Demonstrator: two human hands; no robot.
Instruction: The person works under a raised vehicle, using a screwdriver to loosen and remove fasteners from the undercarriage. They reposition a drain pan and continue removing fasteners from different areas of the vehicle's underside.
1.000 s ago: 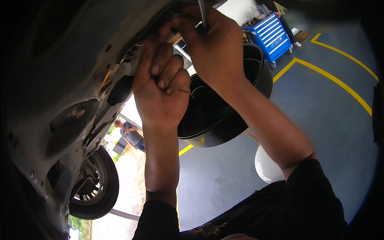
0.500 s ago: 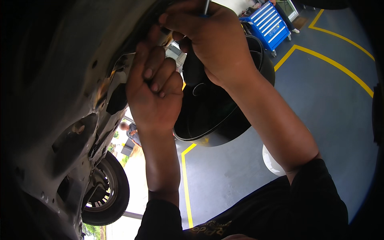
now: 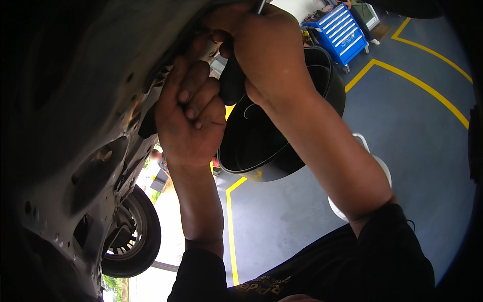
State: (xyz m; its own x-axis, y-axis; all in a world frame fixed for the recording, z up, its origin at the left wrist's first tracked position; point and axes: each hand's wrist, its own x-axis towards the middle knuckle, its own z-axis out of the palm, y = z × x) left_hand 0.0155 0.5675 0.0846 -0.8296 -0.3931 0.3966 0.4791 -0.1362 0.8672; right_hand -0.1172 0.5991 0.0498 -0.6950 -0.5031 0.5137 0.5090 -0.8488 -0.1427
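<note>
Head view — R hand [image 3: 269,53] curled round dark tool handle [image 3: 232,84], jutting below its fingers; L hand [image 3: 188,121], just left, part-curled, near car underbody [image 3: 100,95] — grip hidden, can't tell.

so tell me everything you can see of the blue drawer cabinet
The blue drawer cabinet stands on the grey floor in the background, near the picture's top edge, right of centre. It looks like painted metal, with pale bars striping a stack of drawers that appear shut, and printing on its front. Casters show beneath. Mixed items crowd its top, too small to identify. It slants in this tilted view but seems upright. A person stands close by; contact can't be judged.
</note>
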